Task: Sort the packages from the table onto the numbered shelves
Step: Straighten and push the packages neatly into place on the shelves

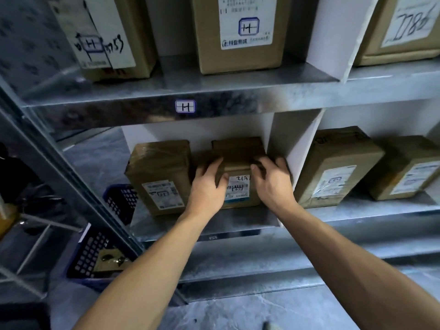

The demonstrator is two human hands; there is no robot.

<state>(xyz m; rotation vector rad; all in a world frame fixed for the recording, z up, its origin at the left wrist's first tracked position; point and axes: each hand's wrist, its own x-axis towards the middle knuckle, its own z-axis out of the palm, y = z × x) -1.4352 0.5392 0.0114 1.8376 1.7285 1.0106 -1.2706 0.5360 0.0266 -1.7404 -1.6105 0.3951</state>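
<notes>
- Left hand (pixel 208 184), right hand (pixel 273 182) clasp package (pixel 238 158) at its 9 and 3 o'clock sides.
- Cardboard, judged stiff and light; opposite side edges suit holding.

Low on the left, a blue plastic basket (pixel 120 201) sits behind the rack's post. A second blue basket (pixel 87 256) lies nearer, holding a brown cardboard piece (pixel 108 260). Something black (pixel 21 182) fills the far left, above grey marbled floor (pixel 238 313).

Small box (pixel 238 151) between taped box (pixel 162 172) left, white divider (pixel 292 144) right; narrow gaps either side.
</notes>
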